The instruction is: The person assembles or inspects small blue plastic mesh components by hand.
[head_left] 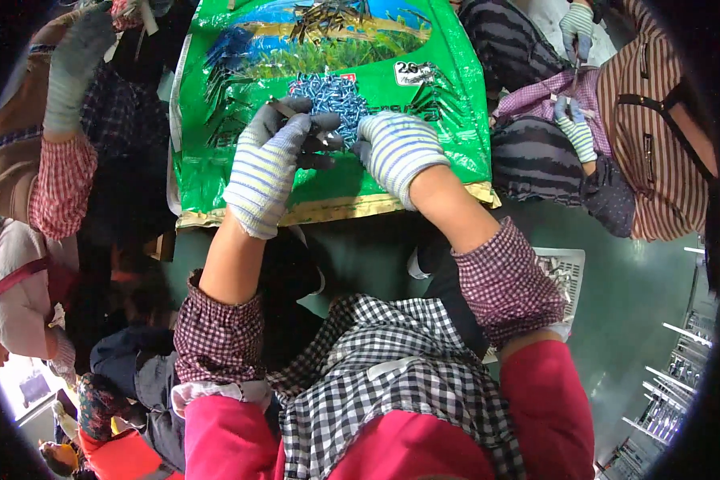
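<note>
A green plastic sack (460,152) lies flat in front of me, with a heap of small bluish screws (334,98) at its middle. My left hand (262,170), in a striped glove with grey fingertips, is closed on a small metal strip (281,107) just left of the heap. A small shiny piece shows between its lower fingers, too small to name. At the heap's right edge, my right hand (402,152), gloved alike, has its fingers drawn together. Its fingertips are partly hidden, and what they hold cannot be made out.
Dark thin metal pieces (328,22) lie heaped at the sack's far end, with more along both sides. Co-workers sit left and right; a gloved hand (574,128) works at the right. A white basket (572,268) with metal parts stands beyond my right forearm.
</note>
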Motion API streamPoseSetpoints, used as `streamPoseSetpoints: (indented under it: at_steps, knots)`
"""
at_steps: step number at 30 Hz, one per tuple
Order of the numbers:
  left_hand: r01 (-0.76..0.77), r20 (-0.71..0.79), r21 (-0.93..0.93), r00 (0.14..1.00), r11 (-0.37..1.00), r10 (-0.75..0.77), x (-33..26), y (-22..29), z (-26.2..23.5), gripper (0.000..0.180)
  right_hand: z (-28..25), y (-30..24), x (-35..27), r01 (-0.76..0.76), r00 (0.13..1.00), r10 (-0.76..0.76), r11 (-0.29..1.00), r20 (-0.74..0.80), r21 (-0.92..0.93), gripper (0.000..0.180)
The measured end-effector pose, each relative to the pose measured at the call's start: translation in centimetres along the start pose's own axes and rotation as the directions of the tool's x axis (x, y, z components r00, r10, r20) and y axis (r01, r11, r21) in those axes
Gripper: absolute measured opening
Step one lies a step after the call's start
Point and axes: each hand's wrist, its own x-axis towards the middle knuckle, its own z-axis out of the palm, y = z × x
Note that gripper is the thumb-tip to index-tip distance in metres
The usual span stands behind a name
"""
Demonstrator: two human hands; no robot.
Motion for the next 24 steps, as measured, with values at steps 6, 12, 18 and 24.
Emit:
streamPoseSetpoints:
  at_steps: [6, 12, 18, 24]
  knots:
    - [0.042, 0.057, -0.059, 0.998, 0.997, -0.039, -0.3, 0.0, 0.1, 0.026, 0.3, 1.4, -0.9, 0.109, 0.990, -0.112, 0.993, -0.083, -0.039, 0.014]
    - [0.062, 0.061, -0.010, 0.996, 0.998, -0.061, -0.4, 0.4, 0.8, 0.031, -2.2, 1.2, -2.1, 0.120, 0.989, -0.119, 0.246, -0.092, 0.962, 0.011]
    - [0.056, 0.058, -0.038, 0.997, 0.998, -0.053, -0.6, 0.7, 1.4, 0.029, -1.2, 0.6, -1.5, 0.149, 0.986, -0.097, 0.192, -0.132, 0.970, 0.014]
    - [0.027, 0.055, -0.027, 0.998, 0.999, -0.025, -0.9, 1.4, 1.7, 0.029, -0.9, 0.2, -1.4, 0.186, 0.980, -0.103, 0.138, -0.173, 0.973, 0.012]
